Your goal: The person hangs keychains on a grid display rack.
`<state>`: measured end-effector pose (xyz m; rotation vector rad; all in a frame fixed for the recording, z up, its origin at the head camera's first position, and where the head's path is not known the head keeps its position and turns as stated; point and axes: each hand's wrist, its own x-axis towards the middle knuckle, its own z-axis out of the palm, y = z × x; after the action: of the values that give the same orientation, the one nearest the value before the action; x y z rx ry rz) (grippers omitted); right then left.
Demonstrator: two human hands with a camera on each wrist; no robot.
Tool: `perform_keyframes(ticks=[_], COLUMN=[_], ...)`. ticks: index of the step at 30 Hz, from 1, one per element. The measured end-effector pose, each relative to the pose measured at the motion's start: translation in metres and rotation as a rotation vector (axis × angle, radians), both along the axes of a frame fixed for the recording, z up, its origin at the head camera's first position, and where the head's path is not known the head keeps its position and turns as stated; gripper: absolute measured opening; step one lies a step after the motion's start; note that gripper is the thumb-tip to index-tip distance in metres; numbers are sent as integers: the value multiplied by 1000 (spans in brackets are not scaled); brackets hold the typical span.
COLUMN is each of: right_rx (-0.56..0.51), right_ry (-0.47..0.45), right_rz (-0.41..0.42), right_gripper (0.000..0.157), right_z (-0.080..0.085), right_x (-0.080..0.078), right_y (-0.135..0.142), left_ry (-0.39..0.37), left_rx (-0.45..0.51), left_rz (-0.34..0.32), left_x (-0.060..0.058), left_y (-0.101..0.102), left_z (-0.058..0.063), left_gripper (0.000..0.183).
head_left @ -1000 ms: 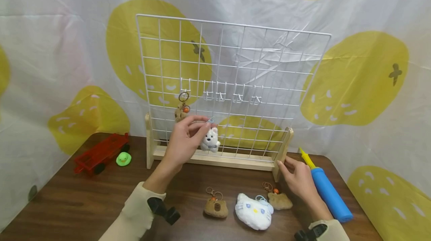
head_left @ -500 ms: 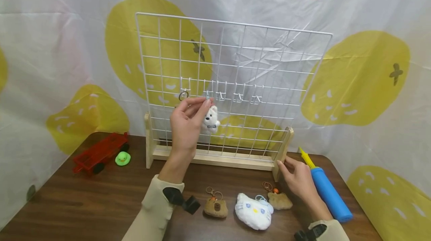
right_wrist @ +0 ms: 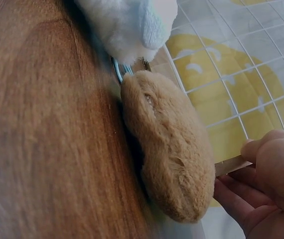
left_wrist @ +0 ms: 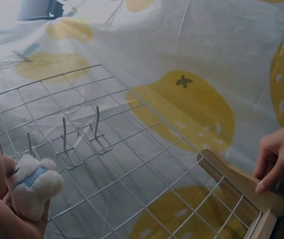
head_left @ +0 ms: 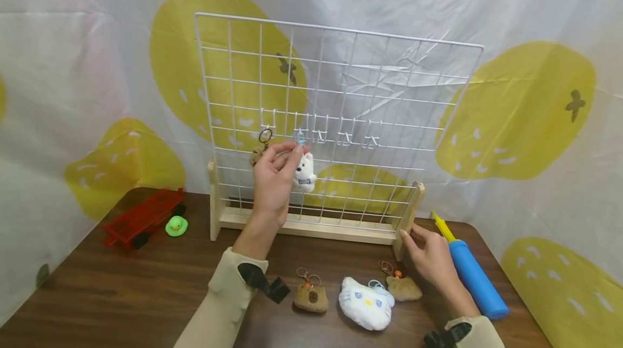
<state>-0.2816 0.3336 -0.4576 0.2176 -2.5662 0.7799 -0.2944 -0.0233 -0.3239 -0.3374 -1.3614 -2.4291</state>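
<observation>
My left hand (head_left: 272, 180) pinches the light blue clasp (head_left: 300, 136) of a small white plush dog keychain (head_left: 305, 174), right at the second hook from the left on a white wire grid rack (head_left: 340, 171). The dog hangs below the fingertips; its blue bow shows in the left wrist view. On the leftmost hook a brown plush keychain (head_left: 256, 157) hangs by its ring, partly hidden behind the left hand. My right hand (head_left: 432, 259) grips the rack's right wooden foot (head_left: 410, 217) between thumb and fingers.
In front of the rack lie a brown plush keychain (head_left: 310, 299), a white cat-face plush (head_left: 367, 307) and another brown plush keychain (head_left: 404, 288). A blue pump (head_left: 479, 280) is at the right, a red toy cart (head_left: 143, 218) and green duck (head_left: 176, 226) at the left. More hooks (head_left: 345, 138) continue rightward.
My left hand has raised the white dog keychain from low on the grid, bringing its clasp up to the second hook. The right hand has kept its grip on the wooden foot.
</observation>
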Motion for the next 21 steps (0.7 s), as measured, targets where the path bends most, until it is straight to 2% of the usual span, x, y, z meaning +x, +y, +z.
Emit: perform_keyframes(ticks=[6,12,16,21], right_rx=[-1,6,4,-2], right_ry=[6,3,-8,-14], right_rz=[4,0,-1,-3], right_gripper=[32,31,33,36], right_z=[-1,-1,0,1], right_x=[1,1,1,0], right_y=[1,1,0,0], left_ry=[-62,-78,-111,-206], left_rx=[-103,-130,-184,-372], left_rz=[-62,-157,-232,-329], left_x=[1,3,5,8], left_y=[2,-1,-6,-17], left_z=[-12,-31,-49,-82], left_gripper=[24,34,35,36])
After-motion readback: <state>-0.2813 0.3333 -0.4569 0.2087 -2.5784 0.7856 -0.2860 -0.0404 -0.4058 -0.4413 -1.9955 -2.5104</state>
